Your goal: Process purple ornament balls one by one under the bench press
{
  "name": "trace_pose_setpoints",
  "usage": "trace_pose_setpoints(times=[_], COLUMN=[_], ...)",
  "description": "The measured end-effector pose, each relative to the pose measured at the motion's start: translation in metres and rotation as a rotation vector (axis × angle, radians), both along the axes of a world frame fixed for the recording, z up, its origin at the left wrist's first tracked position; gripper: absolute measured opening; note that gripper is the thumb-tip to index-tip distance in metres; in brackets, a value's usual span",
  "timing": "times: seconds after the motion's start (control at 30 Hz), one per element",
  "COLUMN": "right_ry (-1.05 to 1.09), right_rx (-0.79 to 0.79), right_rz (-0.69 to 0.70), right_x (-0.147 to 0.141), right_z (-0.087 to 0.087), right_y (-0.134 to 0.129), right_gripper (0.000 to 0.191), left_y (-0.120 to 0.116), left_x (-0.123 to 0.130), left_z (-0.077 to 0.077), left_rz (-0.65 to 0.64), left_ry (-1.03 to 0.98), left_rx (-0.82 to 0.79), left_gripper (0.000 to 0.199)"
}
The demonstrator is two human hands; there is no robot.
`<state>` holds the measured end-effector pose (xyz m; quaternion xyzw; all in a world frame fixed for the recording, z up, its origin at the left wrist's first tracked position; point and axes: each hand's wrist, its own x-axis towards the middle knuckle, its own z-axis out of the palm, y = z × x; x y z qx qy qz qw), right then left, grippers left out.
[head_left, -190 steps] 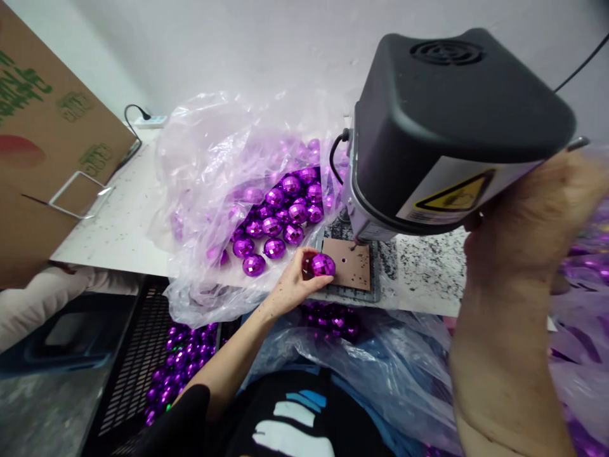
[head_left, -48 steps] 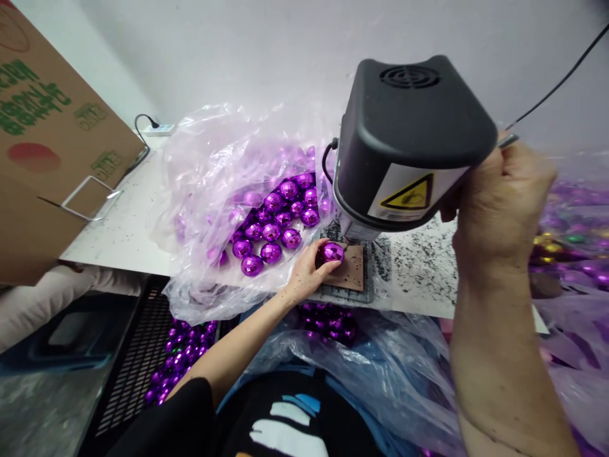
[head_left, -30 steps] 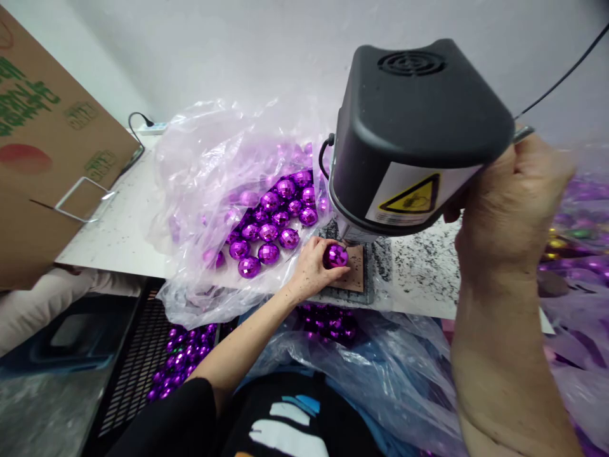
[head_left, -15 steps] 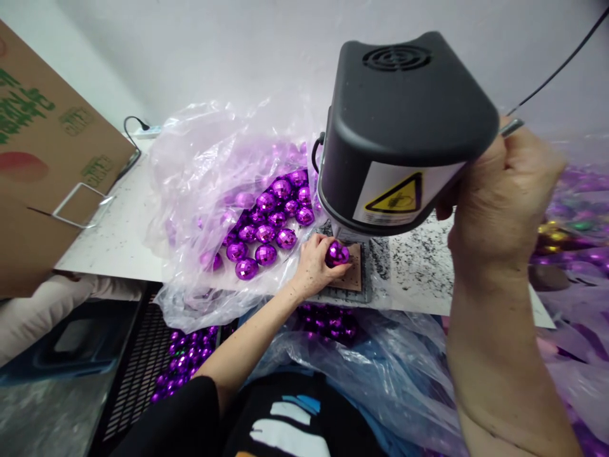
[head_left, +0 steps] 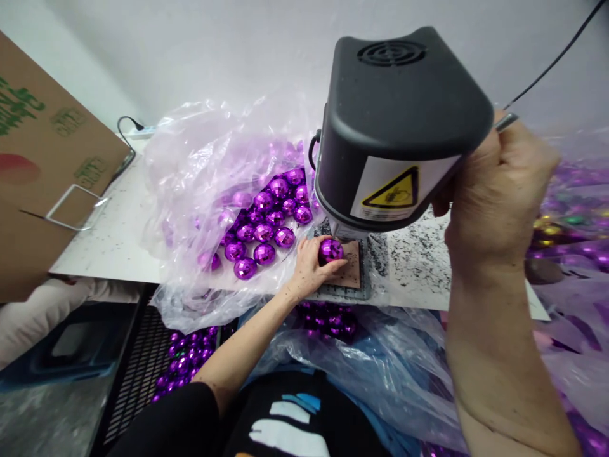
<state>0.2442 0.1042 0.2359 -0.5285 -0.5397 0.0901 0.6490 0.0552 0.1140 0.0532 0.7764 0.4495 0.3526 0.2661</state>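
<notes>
Fingers and thumb of my left hand (head_left: 311,263) are wrapped round a shiny purple faceted ball (head_left: 330,251), beside a brown plate (head_left: 351,266) on the machine's base (head_left: 364,282). Above them stands a black machine head (head_left: 409,101) with a yellow warning label (head_left: 392,190). My right hand (head_left: 507,184) is closed at the machine's right side, round a metal lever (head_left: 506,122) whose tip shows; the machine hides some of its fingers. Many purple balls (head_left: 263,233) lie in an open clear plastic bag (head_left: 181,190) left of my left hand.
A cardboard box (head_left: 42,171) stands at the left of the white table (head_left: 124,238). Dark flakes litter the tabletop right of the base. More purple balls (head_left: 188,355) lie below the table. Bagged ornaments (head_left: 566,235) are at the right. A person's sleeve (head_left: 47,308) shows lower left.
My left hand and the ball have shifted slightly left, and more of the brown plate shows. My right hand keeps its grip at the machine's side. The whole view has shifted a little.
</notes>
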Motion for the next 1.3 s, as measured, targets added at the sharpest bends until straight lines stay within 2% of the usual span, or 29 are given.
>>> trace_pose_setpoints(times=[0.1,0.2,0.3,0.4,0.6,0.83,1.0,1.1,1.2,1.3], right_ry=[-0.001,-0.015,-0.03,-0.03,-0.027,-0.012,-0.001,0.018,0.026,-0.071], right_rx=[-0.009,-0.013,-0.02,-0.042,-0.055,-0.041,-0.022,-0.032,-0.03,-0.012], right_rz=[-0.014,-0.029,-0.042,-0.048,-0.048,-0.035,-0.024,0.023,0.039,-0.054], right_x=[0.001,0.002,0.003,0.002,0.002,0.001,0.002,0.001,-0.002,-0.008], right_z=[-0.001,-0.002,-0.002,-0.001,0.0,0.0,0.0,0.003,0.005,0.001], right_y=[0.001,0.002,0.003,0.003,0.002,0.001,0.001,-0.001,-0.009,-0.026], right_gripper=[0.049,0.05,0.052,0.052,0.053,0.051,0.05,0.046,0.042,0.034], left_y=[0.004,0.009,0.011,0.009,0.002,-0.01,-0.018,-0.018,-0.016,-0.013], left_x=[-0.01,-0.018,-0.021,-0.02,-0.014,-0.004,0.004,0.005,0.004,0.003], left_z=[-0.002,0.003,0.011,0.012,0.003,0.008,0.0,-0.002,0.002,0.01], left_rz=[0.046,-0.008,-0.051,-0.048,-0.013,-0.086,-0.048,-0.089,-0.124,-0.146], left_ry=[-0.11,-0.162,-0.137,-0.072,0.076,0.22,0.201,0.195,0.215,0.248], left_rx=[-0.139,-0.243,-0.272,-0.234,-0.044,0.183,0.166,0.129,0.1,0.06], left_gripper=[0.046,0.041,0.037,0.037,0.044,0.047,0.046,0.048,0.05,0.046])
